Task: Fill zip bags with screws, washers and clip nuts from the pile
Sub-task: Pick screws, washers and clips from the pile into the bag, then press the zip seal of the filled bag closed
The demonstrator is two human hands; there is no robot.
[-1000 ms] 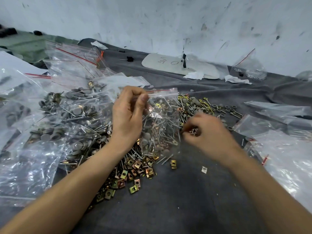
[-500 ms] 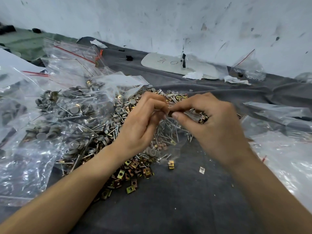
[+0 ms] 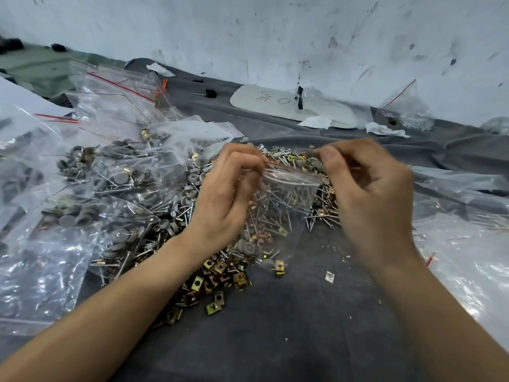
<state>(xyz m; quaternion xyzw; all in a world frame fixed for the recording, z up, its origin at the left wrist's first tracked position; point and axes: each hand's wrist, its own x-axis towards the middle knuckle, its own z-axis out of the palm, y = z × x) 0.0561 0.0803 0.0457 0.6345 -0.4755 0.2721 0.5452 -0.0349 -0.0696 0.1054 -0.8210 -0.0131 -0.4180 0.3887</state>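
- Head view: the left hand [image 3: 225,194] has its fingers curled tight, thumb and fingertips pinching the left end of the red-striped top edge of a small zip bag [image 3: 286,194].
- The right hand [image 3: 369,194] is curled the same way, thumb pressed against forefinger on the right end of that edge; it is motion-blurred, so I cannot tell how the lower fingers sit.
- The bag hangs between the two hands, its top stretched flat and its body holding a bundle of screws [image 3: 283,205].
- Both forearms reach in from the near edge, wrists raised, hands above the middle of the pile [image 3: 170,230], which lies on a grey cloth [image 3: 303,326].
- Loose clip nuts [image 3: 217,271] lie just near of the left wrist; grey washers [image 3: 192,180] sit left of that hand.
- Filled bags [image 3: 82,188] crowd the left side, and more clear bags [image 3: 468,257] lie at right.
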